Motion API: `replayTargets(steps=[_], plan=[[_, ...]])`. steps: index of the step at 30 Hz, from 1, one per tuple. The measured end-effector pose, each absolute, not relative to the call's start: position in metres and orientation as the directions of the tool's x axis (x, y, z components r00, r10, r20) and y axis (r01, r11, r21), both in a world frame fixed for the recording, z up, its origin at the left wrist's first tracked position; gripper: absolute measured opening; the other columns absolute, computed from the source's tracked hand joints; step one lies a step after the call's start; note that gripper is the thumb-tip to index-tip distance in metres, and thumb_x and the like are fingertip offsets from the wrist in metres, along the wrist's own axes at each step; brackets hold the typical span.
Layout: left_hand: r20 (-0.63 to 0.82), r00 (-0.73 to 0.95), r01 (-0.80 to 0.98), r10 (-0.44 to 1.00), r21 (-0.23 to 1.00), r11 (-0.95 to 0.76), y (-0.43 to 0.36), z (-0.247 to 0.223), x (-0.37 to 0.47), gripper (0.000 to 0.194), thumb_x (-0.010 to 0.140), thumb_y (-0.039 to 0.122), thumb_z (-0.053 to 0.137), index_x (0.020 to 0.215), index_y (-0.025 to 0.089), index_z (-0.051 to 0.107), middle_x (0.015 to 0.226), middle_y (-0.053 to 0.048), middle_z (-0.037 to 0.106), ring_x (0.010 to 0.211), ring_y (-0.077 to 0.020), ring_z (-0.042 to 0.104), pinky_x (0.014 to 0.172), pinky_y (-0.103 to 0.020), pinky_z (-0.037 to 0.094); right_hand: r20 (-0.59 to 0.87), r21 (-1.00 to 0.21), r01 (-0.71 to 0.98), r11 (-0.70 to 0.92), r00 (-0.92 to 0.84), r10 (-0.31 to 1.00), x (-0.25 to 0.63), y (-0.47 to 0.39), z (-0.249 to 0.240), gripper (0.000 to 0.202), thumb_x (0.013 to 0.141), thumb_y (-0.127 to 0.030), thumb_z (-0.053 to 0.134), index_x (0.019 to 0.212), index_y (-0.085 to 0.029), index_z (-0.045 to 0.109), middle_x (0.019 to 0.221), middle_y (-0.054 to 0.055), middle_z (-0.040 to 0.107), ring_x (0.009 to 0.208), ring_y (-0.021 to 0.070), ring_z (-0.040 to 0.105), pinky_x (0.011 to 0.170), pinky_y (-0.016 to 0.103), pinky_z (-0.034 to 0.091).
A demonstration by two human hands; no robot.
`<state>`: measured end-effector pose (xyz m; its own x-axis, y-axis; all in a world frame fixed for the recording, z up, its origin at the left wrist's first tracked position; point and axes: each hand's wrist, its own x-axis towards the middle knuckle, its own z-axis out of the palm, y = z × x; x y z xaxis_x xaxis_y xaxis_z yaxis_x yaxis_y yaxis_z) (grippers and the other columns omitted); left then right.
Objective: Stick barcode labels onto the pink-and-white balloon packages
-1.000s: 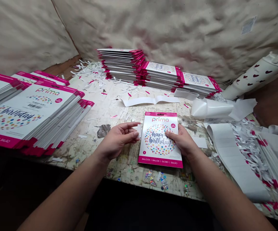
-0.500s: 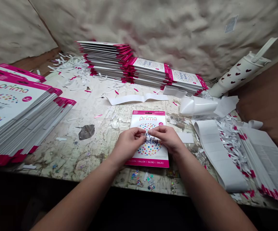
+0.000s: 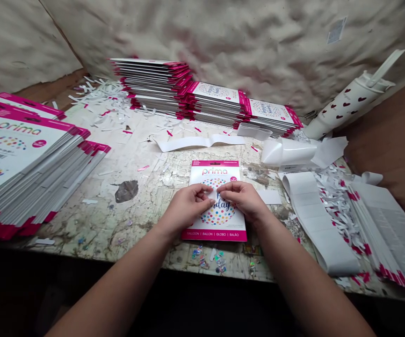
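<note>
Pink-and-white pack [image 3: 220, 218] lies on the table [image 3: 153, 187], left hand [image 3: 190, 206] and right hand [image 3: 243, 199] over its front, fingers curled inward, but from here I can't tell whether either grips anything.

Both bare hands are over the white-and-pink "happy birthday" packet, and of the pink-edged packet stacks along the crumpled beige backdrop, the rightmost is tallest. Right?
Not the rightmost: in the head view, the leftmost pink-edged packet stack is tallest along the crumpled beige backdrop. The bare left hand and bare right hand are indeed over the white-and-pink "happy birthday" packet.
</note>
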<state>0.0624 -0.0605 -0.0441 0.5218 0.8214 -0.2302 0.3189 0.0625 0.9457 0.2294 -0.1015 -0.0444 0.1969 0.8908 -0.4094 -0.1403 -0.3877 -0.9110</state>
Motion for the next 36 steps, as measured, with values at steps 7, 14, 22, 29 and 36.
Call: replayTargets(steps=[7,14,22,29,36], plan=[[-0.078,0.463,0.362,0.883,0.926,-0.108,-0.067,-0.037,0.06,0.013,0.074,0.028,0.057,0.084,0.019,0.059,0.067,0.002,0.057,0.059,-0.012,0.052,0.053,-0.022,0.04,-0.412,-0.911,-0.109,-0.398,0.221,0.884,0.228,-0.102,-0.044,0.02,0.05,-0.02,0.072,0.069,-0.014,0.069,0.057,-0.002,0.061,0.048,0.0076,0.047,0.051,0.024,0.037],[0.1,0.191,0.798,0.977,0.563,-0.213,-0.049,-0.013,-0.018,0.006,0.071,0.02,0.053,0.073,0.022,0.058,0.067,0.001,0.057,0.063,-0.0159,0.053,0.06,-0.027,0.037,-0.432,-0.901,-0.14,-0.41,0.211,0.877,0.229,-0.102,-0.045,0.022,0.05,-0.021,0.073,0.07,-0.014,0.069,0.061,0.0,0.063,0.051,0.0091,0.051,0.052,0.025,0.04],[0.19,0.153,0.797,0.97,0.556,-0.235,-0.041,-0.017,-0.033,0.014,0.079,0.034,0.054,0.08,0.021,0.058,0.076,-0.001,0.057,0.069,-0.0162,0.053,0.066,-0.027,0.041,-0.422,-0.906,-0.129,-0.403,0.205,0.883,0.23,-0.103,-0.047,0.023,0.05,-0.021,0.074,0.072,-0.015,0.07,0.062,0.001,0.065,0.052,0.0094,0.053,0.052,0.024,0.042],[-0.113,0.241,0.415,0.964,0.91,0.003,-0.047,-0.019,-0.034,0.048,0.067,0.035,0.07,0.109,0.02,0.05,0.094,-0.002,0.054,0.076,-0.0134,0.056,0.067,-0.026,0.047,-0.409,-0.911,-0.151,-0.385,0.198,0.891,0.231,-0.104,-0.05,0.023,0.049,-0.023,0.076,0.07,-0.015,0.07,0.062,0.001,0.066,0.052,0.0104,0.054,0.053,0.025,0.044],[-0.206,0.311,0.297,0.928,0.948,0.111,-0.044,-0.027,-0.041,0.058,0.065,0.028,0.07,0.117,0.02,0.046,0.096,-0.001,0.05,0.077,-0.0113,0.055,0.073,-0.029,0.048,-0.415,-0.908,-0.155,-0.39,0.196,0.889,0.231,-0.103,-0.05,0.022,0.05,-0.022,0.076,0.07,-0.015,0.07,0.065,0.001,0.066,0.052,0.01,0.054,0.054,0.026,0.043]])
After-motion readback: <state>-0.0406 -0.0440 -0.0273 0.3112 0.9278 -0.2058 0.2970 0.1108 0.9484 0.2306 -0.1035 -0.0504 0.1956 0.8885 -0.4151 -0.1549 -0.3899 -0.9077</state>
